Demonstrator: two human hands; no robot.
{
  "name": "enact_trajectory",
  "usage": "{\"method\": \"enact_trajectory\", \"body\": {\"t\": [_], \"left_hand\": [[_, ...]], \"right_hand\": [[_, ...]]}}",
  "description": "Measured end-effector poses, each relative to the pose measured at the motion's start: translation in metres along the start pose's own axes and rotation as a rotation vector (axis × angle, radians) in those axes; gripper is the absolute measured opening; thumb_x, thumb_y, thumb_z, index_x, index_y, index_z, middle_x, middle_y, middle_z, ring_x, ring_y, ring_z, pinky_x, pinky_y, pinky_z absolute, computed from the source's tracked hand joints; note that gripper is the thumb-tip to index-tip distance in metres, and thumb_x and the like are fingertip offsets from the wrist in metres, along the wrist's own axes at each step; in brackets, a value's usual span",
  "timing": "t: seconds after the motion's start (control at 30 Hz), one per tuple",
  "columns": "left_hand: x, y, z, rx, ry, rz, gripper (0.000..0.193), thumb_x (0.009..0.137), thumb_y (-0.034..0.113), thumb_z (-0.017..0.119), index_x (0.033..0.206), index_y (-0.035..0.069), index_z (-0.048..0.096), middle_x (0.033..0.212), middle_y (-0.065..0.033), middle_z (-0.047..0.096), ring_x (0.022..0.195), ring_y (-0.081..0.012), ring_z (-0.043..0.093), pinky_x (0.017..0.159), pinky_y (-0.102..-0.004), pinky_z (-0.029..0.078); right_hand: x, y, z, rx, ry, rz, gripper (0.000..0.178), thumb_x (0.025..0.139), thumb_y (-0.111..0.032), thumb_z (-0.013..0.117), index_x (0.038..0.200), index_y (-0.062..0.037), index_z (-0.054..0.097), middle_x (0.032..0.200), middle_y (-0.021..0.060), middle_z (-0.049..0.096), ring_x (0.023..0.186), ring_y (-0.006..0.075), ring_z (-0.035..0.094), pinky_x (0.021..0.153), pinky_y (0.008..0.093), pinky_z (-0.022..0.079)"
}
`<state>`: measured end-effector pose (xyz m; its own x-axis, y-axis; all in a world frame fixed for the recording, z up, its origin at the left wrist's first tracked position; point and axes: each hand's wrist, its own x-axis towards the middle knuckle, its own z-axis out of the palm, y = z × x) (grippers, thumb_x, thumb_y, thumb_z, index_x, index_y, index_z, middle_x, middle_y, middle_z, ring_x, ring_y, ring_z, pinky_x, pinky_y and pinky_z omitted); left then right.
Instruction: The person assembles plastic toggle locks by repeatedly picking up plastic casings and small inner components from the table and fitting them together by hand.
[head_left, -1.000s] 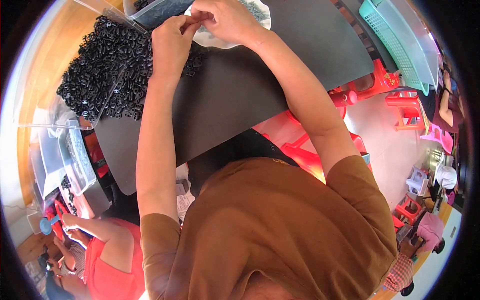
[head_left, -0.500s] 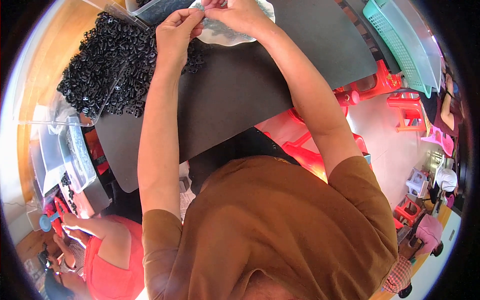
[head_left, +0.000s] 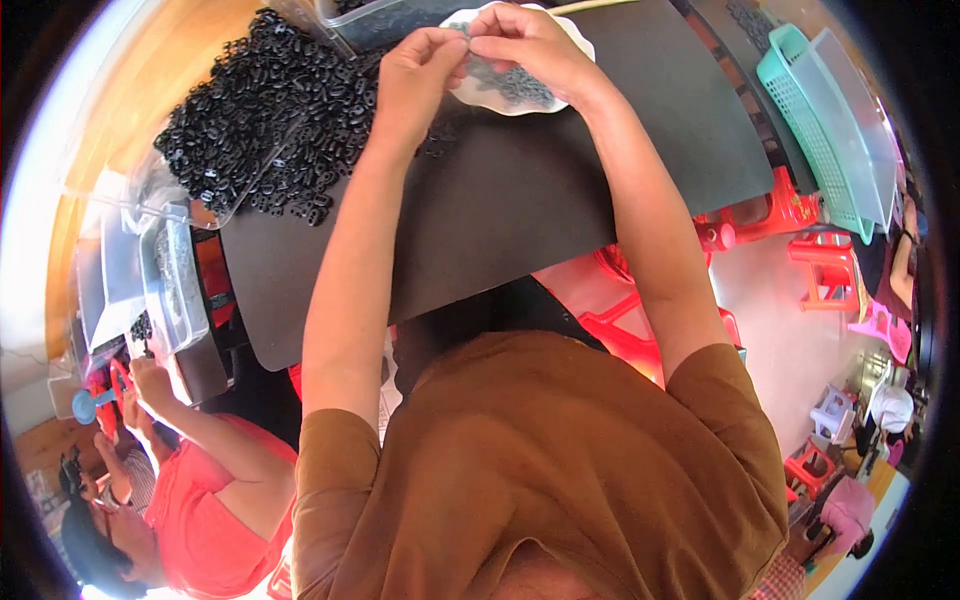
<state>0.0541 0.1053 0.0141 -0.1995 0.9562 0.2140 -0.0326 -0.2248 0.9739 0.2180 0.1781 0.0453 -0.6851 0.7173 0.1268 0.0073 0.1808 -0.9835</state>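
Over a white scalloped dish [head_left: 492,104] my two hands meet, fingertips almost touching. My left hand [head_left: 418,78] is closed in a pinch at the dish's left edge. From the other side my right hand [head_left: 535,50] pinches too, thumb against forefinger. Whatever lies between the fingers is too small to make out. Small grey pieces [head_left: 520,88] fill part of the dish. Beside my left hand spreads a large heap of small black plastic parts [head_left: 270,110], each pierced with holes.
The dark table [head_left: 500,210] carries all this. A clear bin [head_left: 375,25] stands behind the heap. At right are a green basket [head_left: 815,130] and red stools [head_left: 825,270]. A co-worker in a red top [head_left: 225,510] sits at lower left, near clear boxes [head_left: 175,280].
The whole view has shifted, so table, dish and heap appear lower and farther right. My hands stay pinched together over the dish. The co-worker's arm has moved.
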Motion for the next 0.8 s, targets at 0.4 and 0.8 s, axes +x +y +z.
{"method": "enact_trajectory", "body": {"t": [0.4,0.8], "left_hand": [[-0.011,0.008,0.005,0.269,0.118,0.109,0.010,0.093,0.014,0.061,0.094,0.004,0.064,0.077,0.0013,0.062,0.068,-0.0057,0.058,0.062,-0.0204,0.047],[-0.009,0.004,-0.002,0.153,0.084,-0.029,0.018,0.095,0.019,0.057,0.095,0.002,0.063,0.079,-0.0008,0.060,0.069,-0.0060,0.054,0.061,-0.0203,0.044]], "right_hand": [[0.007,0.014,0.002,-0.271,-0.116,-0.154,0.018,0.097,-0.023,0.054,0.088,-0.0082,0.057,0.075,-0.0053,0.052,0.070,0.0040,0.048,0.060,0.0196,0.039],[0.008,0.014,0.012,-0.686,0.053,-0.373,0.010,0.090,-0.012,0.060,0.091,-0.0024,0.057,0.077,0.0002,0.059,0.071,0.0090,0.054,0.066,0.0267,0.045]]}}
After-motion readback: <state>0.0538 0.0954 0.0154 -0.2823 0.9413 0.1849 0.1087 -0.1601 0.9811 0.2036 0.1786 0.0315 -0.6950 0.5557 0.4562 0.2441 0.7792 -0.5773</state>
